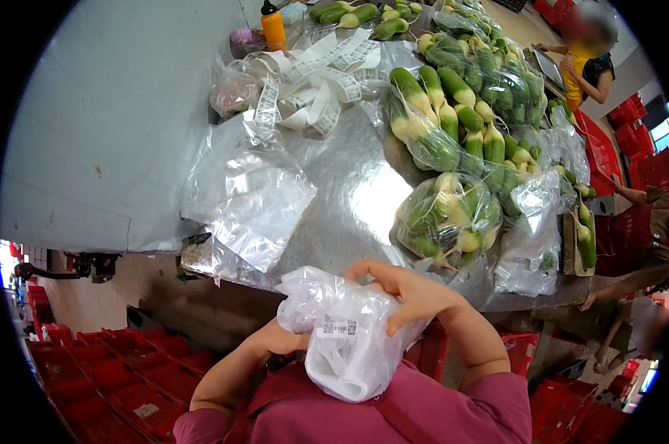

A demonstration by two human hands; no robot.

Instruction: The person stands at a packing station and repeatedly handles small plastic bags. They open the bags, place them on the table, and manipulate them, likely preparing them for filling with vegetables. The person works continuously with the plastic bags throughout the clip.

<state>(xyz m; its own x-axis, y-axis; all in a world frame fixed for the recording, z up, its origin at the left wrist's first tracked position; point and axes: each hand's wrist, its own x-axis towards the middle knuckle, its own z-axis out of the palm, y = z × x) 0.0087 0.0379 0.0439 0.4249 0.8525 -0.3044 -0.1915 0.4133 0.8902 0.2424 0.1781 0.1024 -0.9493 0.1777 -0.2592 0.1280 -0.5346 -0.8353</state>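
Observation:
A bundle of white plastic film or bags (356, 355) with a printed label is held against my chest at the table's near edge. My right hand (406, 294) grips its upper right side with curved fingers. At its left side is my left hand (290, 337), whose fingers are partly hidden behind the plastic. Clear plastic bags (251, 194) lie flat at the table's left corner, and beyond them strips of printed labels (323, 83) lie in a loose heap. To the right, a clear bag of green radishes (451, 216) rests on the metal table (340, 183).
More bagged green radishes (478, 66) are piled at the right. An orange bottle (273, 28) stands at the far side. Red crates (118, 377) are below left. A person in a yellow apron (578, 77) and other people are to the right.

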